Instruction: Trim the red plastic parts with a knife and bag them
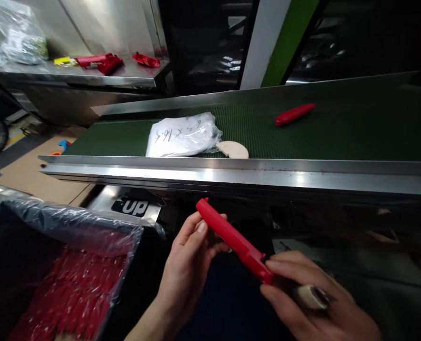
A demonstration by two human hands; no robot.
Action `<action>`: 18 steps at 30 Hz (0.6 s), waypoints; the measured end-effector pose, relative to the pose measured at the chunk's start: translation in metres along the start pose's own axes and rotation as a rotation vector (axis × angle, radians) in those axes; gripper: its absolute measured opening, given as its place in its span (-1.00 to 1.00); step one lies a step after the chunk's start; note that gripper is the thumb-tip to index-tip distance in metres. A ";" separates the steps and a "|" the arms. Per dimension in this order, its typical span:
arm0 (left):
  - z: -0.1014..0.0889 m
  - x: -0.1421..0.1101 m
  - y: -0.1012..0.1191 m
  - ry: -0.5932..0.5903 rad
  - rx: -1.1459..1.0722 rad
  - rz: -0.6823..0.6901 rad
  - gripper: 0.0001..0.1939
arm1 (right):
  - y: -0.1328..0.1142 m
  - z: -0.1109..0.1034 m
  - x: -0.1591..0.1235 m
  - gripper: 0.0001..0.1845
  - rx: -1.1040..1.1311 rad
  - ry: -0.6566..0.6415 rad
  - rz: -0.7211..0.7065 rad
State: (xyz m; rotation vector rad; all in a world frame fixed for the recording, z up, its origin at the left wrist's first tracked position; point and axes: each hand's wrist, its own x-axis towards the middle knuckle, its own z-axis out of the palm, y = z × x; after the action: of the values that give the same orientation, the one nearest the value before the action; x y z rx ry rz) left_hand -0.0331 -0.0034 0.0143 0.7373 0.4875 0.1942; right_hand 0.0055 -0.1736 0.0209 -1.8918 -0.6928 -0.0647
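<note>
A long red plastic part slants between my two hands, in front of the conveyor. My left hand pinches its upper end, thumb on the near side and fingers partly behind it. At the lower end, the thumb and index finger of my right hand grip the part. A pale, short cylindrical piece with a dark end is also tucked in my right hand; its kind is unclear. Another red plastic part lies on the green conveyor belt, beyond my hands.
On the belt lie a plastic-wrapped white packet with handwriting and a beige disc with a notch. The conveyor's metal rail runs across. A lined bin holds many red parts at left. More red pieces sit on a steel bench.
</note>
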 end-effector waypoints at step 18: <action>-0.008 0.009 -0.012 0.070 0.123 -0.106 -0.75 | 0.007 -0.011 0.016 -0.70 0.000 0.003 0.150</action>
State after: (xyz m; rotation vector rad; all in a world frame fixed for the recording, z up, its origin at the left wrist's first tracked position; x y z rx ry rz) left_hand -0.0293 -0.0049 -0.0020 0.8242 0.6074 0.0921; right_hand 0.0254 -0.1779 0.0257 -1.9378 -0.5471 0.0280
